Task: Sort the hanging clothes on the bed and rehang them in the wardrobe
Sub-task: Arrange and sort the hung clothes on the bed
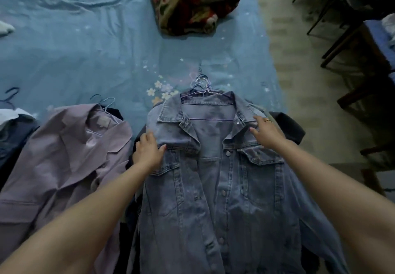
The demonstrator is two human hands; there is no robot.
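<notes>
Denim is what I have under both hands: a faded blue denim jacket [224, 177] on a thin wire hanger [206, 100], lying face-up on top of a pile of darker garments at the near edge of the bed. My left hand [148, 149] has its fingers curled over the jacket's shoulder edge, thumb on the chest seam, so it is gripping the cloth. My right hand [266, 132] lies flat with straight fingers on the opposite collar and shoulder, pressing, not holding.

To finish this step well I would smooth both shoulders square over the hanger and line its hook up with the bunch of other hanger hooks [202, 84] just beyond my fingertips, so the whole stack can be lifted as one.

Left of my left hand lies a lilac collared shirt [68, 156] on its own hanger, topping a second pile; how many garments sit beneath either pile I cannot tell. Beyond both hands the light blue flowered bedsheet [96, 49] carries a folded red-and-cream floral blanket [192, 2]. No wardrobe or any other container is in view.
</notes>
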